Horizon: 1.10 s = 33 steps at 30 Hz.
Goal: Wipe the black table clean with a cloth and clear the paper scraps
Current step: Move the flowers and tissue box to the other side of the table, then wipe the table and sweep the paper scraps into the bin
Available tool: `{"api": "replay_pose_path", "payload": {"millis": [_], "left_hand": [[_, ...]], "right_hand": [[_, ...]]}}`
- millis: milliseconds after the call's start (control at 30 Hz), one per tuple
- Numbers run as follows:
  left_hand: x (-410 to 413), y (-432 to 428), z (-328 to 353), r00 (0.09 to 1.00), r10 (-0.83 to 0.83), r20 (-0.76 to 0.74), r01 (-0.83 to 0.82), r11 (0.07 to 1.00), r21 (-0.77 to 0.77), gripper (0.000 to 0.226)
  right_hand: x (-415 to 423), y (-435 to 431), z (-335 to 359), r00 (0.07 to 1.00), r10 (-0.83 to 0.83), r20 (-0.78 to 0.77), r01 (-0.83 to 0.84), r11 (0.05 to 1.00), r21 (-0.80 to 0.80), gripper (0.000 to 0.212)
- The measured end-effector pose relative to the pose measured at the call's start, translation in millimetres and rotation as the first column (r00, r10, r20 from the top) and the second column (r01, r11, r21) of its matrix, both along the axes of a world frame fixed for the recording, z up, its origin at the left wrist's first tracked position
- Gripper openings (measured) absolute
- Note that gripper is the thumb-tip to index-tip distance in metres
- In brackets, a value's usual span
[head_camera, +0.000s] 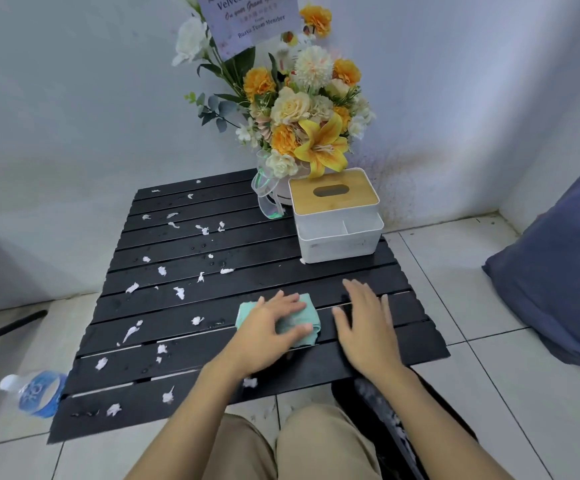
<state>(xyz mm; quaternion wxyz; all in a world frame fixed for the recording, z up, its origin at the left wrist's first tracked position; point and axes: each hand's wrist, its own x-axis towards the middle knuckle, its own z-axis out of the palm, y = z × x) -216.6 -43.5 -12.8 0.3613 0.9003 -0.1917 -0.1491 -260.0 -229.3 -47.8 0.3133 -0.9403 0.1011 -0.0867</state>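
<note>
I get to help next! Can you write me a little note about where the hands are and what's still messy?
Left hand: flat on the green cloth, pressing it onto the black table near the front edge.
Right hand: open, flat on the slats beside the cloth, holding nothing.
Done: the slats around the right hand show no scraps.
Left: paper scraps and water drops dot the left and middle; wipe there and gather them. Work around the tissue box and flowers at the far right corner.

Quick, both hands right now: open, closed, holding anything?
Left hand: open, pressing flat on the folded mint-green cloth.
Right hand: open, flat on the black slatted table.
</note>
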Motion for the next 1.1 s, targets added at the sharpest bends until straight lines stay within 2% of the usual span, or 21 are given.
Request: {"api": "replay_pose_path", "payload": {"millis": [67,100,233,300,467,533,600,667,700,767,833,867,933,1100], "left_hand": [[-3.5,6.4,-5.9,0.990,-0.129,0.059,0.118,0.980,0.158,0.063],[-3.4,8.5,-5.8,0.987,-0.149,0.056,0.137,0.976,0.171,0.067],[7.4,13.2,-7.2,0.987,-0.155,-0.048,0.158,0.986,0.057,0.069],[10.9,13.5,-9.6,0.994,-0.110,-0.025,0.111,0.993,0.033,0.062],[2.3,4.9,-25.7,0.952,-0.043,0.303,0.029,0.998,0.053,0.042],[2.5,4.3,-25.5,0.947,-0.022,0.321,0.013,0.999,0.031,0.040],[6.9,9.3,-13.2,0.968,0.093,0.233,-0.069,0.992,-0.110,0.038],[14.3,18.9,5.3,0.966,0.255,0.038,-0.223,0.901,-0.372,0.034],[18.6,25.3,15.9,0.944,0.319,-0.090,-0.320,0.808,-0.494,0.030],[27.7,43.6,33.3,0.846,0.367,-0.388,-0.534,0.560,-0.634,0.021],[39.9,64.2,45.4,0.704,0.222,-0.675,-0.707,0.306,-0.637,0.031],[47.0,74.3,49.6,0.634,0.124,-0.763,-0.768,0.217,-0.603,0.041],[63.0,90.3,52.3,0.580,0.044,-0.813,-0.809,0.142,-0.570,0.051],[112.9,123.4,36.7,0.541,0.152,-0.827,-0.839,0.030,-0.544,0.039]], "right_hand": [[-4.3,4.2,-6.9,0.996,0.036,-0.083,-0.055,0.968,-0.243,0.053],[-4.3,4.7,-6.9,0.994,0.040,-0.099,-0.067,0.957,-0.284,0.054],[-2.5,6.5,-4.6,0.992,0.038,-0.119,-0.074,0.946,-0.316,0.054],[-2.4,7.9,-4.3,0.991,0.033,-0.128,-0.075,0.936,-0.344,0.054],[-4.2,8.1,-2.2,0.990,0.034,-0.134,-0.074,0.948,-0.309,0.054],[-4.8,6.1,0.0,0.990,0.044,-0.136,-0.078,0.963,-0.257,0.053],[-3.6,4.5,5.2,0.992,0.069,-0.110,-0.083,0.988,-0.128,0.051],[0.8,5.5,14.1,0.993,0.105,-0.046,-0.105,0.994,0.014,0.050],[6.4,9.4,19.2,0.992,0.122,-0.013,-0.122,0.991,0.047,0.049],[23.6,24.0,28.3,0.986,0.162,0.036,-0.164,0.983,0.076,0.047],[50.3,47.0,34.1,0.976,0.206,0.064,-0.212,0.970,0.118,0.045],[66.4,59.9,35.2,0.971,0.230,0.070,-0.237,0.962,0.137,0.045],[102.1,84.2,34.7,0.960,0.268,0.079,-0.277,0.947,0.163,0.045],[200.1,125.3,27.5,0.944,0.319,0.077,-0.326,0.939,0.109,0.046]]}}
